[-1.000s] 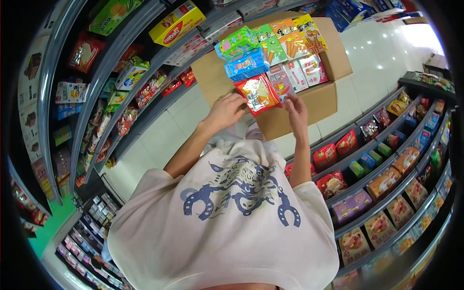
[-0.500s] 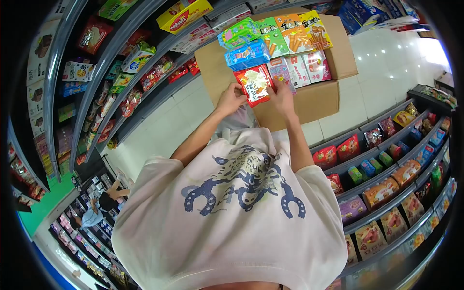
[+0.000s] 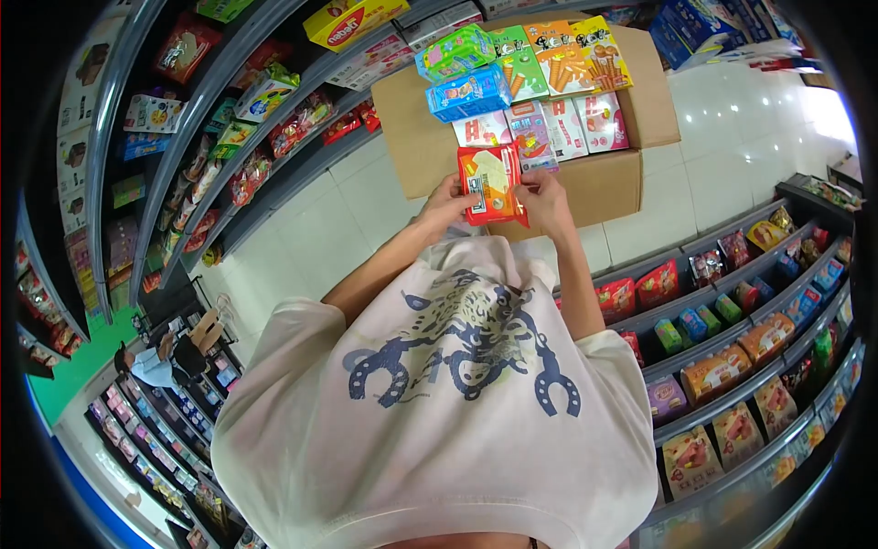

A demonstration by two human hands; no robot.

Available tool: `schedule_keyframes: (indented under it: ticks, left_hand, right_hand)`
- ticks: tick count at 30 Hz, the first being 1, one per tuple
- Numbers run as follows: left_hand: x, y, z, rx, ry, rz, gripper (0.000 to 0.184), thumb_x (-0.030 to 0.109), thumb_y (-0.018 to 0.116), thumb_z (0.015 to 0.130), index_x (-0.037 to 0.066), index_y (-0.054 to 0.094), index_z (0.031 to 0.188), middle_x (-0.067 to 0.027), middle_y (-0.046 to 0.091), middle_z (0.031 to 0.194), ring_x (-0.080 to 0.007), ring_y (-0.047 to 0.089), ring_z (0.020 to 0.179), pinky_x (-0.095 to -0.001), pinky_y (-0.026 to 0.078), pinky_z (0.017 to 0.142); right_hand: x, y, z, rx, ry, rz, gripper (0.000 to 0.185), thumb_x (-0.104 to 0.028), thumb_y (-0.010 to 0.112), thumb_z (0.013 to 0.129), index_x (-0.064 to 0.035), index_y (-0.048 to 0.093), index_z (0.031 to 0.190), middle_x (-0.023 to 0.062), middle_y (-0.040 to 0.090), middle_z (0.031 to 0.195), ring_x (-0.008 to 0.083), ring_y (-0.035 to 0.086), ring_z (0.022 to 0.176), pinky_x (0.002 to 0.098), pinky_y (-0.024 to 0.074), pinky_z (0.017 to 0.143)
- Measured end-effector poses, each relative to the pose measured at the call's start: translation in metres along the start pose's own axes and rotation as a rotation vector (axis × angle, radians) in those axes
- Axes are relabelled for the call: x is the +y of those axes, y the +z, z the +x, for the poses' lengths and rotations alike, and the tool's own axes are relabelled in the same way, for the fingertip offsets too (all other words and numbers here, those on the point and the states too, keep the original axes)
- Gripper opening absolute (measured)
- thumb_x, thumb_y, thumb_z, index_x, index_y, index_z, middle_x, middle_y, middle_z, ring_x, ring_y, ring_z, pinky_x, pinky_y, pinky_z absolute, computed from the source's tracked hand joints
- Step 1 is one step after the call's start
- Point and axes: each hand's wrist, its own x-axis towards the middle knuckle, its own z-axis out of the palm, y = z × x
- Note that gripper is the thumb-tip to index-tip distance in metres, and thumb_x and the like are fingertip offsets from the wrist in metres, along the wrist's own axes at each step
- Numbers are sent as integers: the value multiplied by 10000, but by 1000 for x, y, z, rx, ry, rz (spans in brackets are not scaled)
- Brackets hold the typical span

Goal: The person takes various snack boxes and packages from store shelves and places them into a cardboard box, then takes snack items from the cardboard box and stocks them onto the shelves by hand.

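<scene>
Red packet (image 3: 491,181) came off the boxes (image 3: 564,128), my left fingers (image 3: 464,203) and right fingers (image 3: 532,186) pinching its sides; tiled floor (image 3: 338,201) past the carton's (image 3: 599,188) edge.

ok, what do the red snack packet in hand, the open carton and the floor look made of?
Red snack packet: probably plastic film, glossy; thin end flap and sheen.
Open carton: cardboard, matte; plain brown, with flat folded-out flaps.
Floor: polished tile; joint lines and bright reflections. Ceramic or stone, can't tell.
</scene>
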Motion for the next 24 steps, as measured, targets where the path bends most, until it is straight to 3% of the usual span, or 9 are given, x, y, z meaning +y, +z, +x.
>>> schedule_keyframes:
  ticks: [4,6,11,16,20,22,24]
  left_hand:
    - [10,14,-22,-35,137,-121,526,55,674,850,59,417,1309,-74,567,1175,-173,592,1026,-340,504,908]
    - [9,2,-19,-1,245,-139,488,37,684,835,64,446,1261,-58,568,1159,-180,570,1058,-330,490,922]
    - [46,-23,-36,50,422,-14,470,-32,685,796,59,504,1221,-43,596,1100,-136,577,986,-283,472,885]
    - [111,-111,-63,122,704,288,498,-44,696,768,38,517,1226,-47,606,1104,-115,577,969,-278,483,871]
    - [193,-190,-108,338,859,350,480,-38,683,759,30,539,1212,-45,601,1115,-135,606,994,-278,518,853]
    - [236,-230,-129,455,841,418,503,-72,650,761,35,521,1235,-50,610,1103,-114,586,982,-267,515,817]
    - [269,-287,-128,673,1129,806,482,-77,636,769,50,543,1224,-53,610,1113,-121,581,1004,-265,524,791]
  right_hand:
    - [9,5,-24,-81,57,244,256,-108,670,837,55,579,1012,116,663,893,168,642,817,307,523,714]
    - [23,13,-25,-154,-25,330,218,-62,663,839,34,562,1007,94,649,927,139,621,822,283,518,724]
    - [-11,23,-36,-172,-96,404,215,-35,654,828,8,559,1016,86,643,971,130,602,872,274,499,780]
    - [-49,43,-24,-191,-100,233,229,-62,626,845,-14,595,1067,69,636,972,130,585,906,275,472,817]
    - [-57,66,-7,-142,-100,264,215,-64,603,890,-2,599,1096,38,633,1012,108,572,912,259,456,821]
    - [-69,74,-4,-138,-92,229,223,-80,606,899,3,599,1105,44,629,1034,114,570,930,266,457,842]
    - [-68,82,-5,-124,-85,205,233,-82,609,897,0,600,1115,43,626,1043,114,569,933,266,462,833]
